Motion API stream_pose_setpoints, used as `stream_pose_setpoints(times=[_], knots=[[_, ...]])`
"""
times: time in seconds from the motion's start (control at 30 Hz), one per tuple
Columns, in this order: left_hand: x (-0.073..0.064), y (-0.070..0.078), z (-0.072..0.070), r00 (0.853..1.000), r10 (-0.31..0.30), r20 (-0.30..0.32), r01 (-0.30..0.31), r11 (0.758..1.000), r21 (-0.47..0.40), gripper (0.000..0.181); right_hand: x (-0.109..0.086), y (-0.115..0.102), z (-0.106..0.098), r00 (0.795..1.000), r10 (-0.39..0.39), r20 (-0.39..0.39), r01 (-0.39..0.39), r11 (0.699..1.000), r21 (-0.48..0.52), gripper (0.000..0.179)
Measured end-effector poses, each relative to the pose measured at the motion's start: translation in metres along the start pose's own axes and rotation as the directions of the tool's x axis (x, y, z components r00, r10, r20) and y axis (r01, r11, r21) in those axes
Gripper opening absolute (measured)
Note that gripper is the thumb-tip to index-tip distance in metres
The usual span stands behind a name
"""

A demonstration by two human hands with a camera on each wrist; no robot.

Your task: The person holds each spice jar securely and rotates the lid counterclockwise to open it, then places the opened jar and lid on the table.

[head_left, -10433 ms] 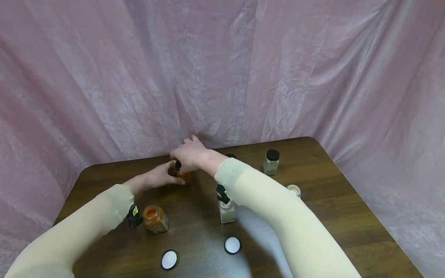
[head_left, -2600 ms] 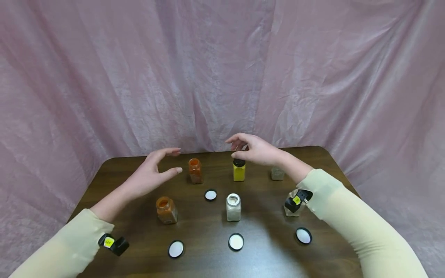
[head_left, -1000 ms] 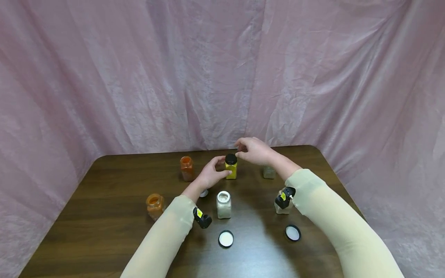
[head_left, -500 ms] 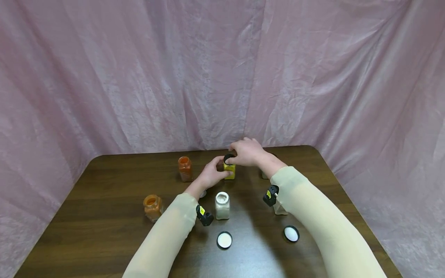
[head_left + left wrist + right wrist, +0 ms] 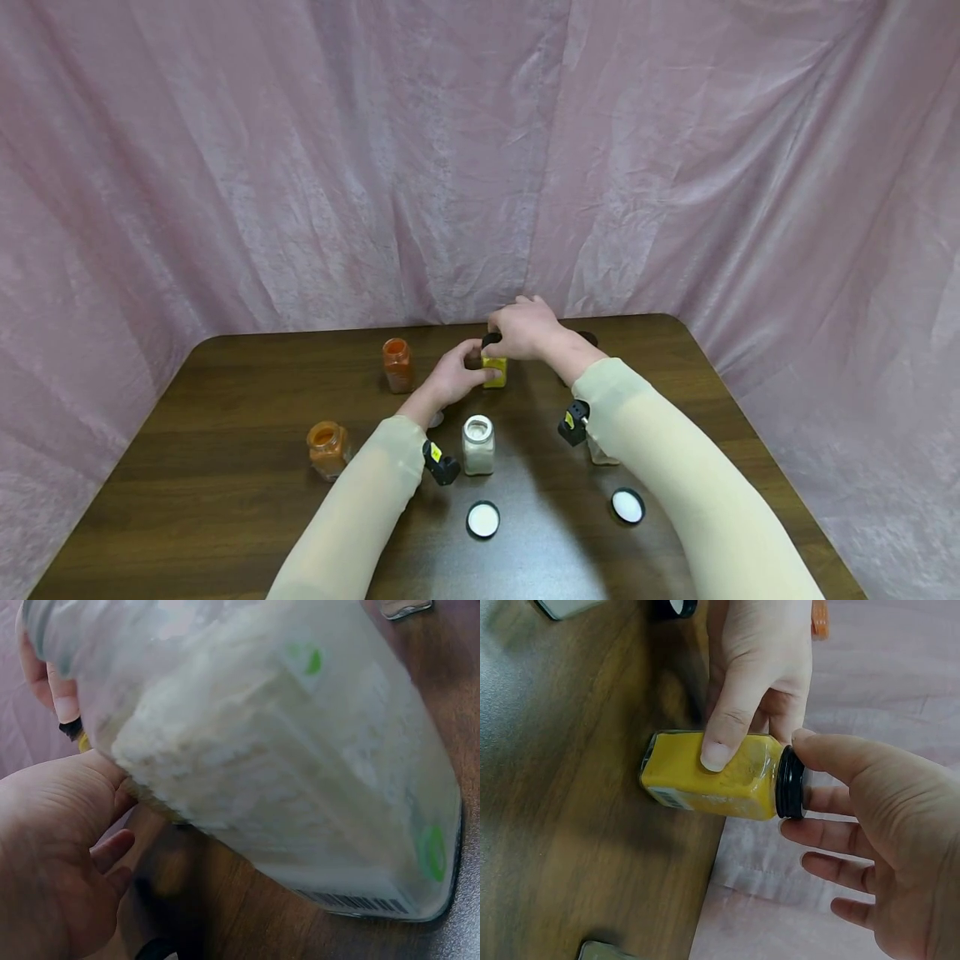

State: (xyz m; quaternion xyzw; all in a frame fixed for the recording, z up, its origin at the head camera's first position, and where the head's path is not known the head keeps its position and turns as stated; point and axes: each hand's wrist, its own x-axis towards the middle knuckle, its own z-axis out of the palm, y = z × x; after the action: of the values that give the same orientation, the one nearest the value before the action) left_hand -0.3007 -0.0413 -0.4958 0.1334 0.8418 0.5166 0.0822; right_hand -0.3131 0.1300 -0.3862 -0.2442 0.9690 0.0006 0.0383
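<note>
A glass jar of yellow powder (image 5: 712,776) stands near the back edge of the table. Around its body my left hand (image 5: 450,377) curls, the thumb lying along one side in the right wrist view. My right hand (image 5: 525,329) comes from above and pinches the jar's black lid (image 5: 790,782) between thumb and fingers. The lid sits on the jar's neck. In the left wrist view, an open jar of whitish powder (image 5: 285,772) fills the foreground and covers most of the yellow jar.
Open jars of red-orange powder (image 5: 397,367) and orange powder (image 5: 327,450) stand to the left. Upturned lids (image 5: 482,519) lie in front and at the right (image 5: 627,506). Behind my right arm, another jar (image 5: 602,452) and a black-lidded one (image 5: 588,338) are partly hidden.
Earlier both hands were at the red-orange jar, then capped and now open. My left hand has since moved right to the yellow jar; my right hand has moved left onto its lid.
</note>
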Motion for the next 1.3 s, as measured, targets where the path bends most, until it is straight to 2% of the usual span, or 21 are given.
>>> stream_pose_setpoints(times=[0.37, 0.53, 0.7, 0.83, 0.97, 1.13, 1.3], knots=[[0.001, 0.005, -0.003, 1.0, -0.028, 0.012, 0.028, 1.0, 0.011, 0.053, 0.001, -0.004, -0.003, 1.0, -0.011, 0.012, 0.011, 0.998, -0.069, 0.041], [0.004, 0.004, -0.002, 1.0, -0.014, 0.01, 0.013, 0.999, 0.032, 0.056, -0.001, -0.005, -0.005, 1.0, -0.027, 0.015, 0.028, 0.996, -0.088, 0.041], [0.006, 0.005, -0.001, 1.0, -0.001, 0.017, 0.001, 1.0, 0.004, 0.051, -0.002, -0.004, -0.006, 0.999, -0.036, 0.019, 0.037, 0.995, -0.095, 0.042], [0.007, 0.007, -0.001, 0.999, -0.01, 0.041, 0.012, 0.999, -0.034, 0.045, -0.002, -0.003, -0.005, 0.999, -0.036, 0.024, 0.038, 0.995, -0.089, 0.042], [0.009, 0.01, -0.002, 0.995, -0.033, 0.092, 0.038, 0.998, -0.058, 0.042, -0.003, 0.0, -0.005, 0.999, -0.035, 0.025, 0.037, 0.996, -0.085, 0.044], [0.01, 0.015, -0.006, 0.99, -0.043, 0.133, 0.042, 0.999, 0.011, 0.04, -0.004, 0.001, -0.005, 0.999, -0.035, 0.025, 0.037, 0.995, -0.092, 0.046], [0.009, 0.014, -0.007, 0.986, -0.062, 0.152, 0.054, 0.997, 0.06, 0.04, -0.006, -0.002, -0.004, 0.998, -0.048, 0.031, 0.051, 0.995, -0.088, 0.045]])
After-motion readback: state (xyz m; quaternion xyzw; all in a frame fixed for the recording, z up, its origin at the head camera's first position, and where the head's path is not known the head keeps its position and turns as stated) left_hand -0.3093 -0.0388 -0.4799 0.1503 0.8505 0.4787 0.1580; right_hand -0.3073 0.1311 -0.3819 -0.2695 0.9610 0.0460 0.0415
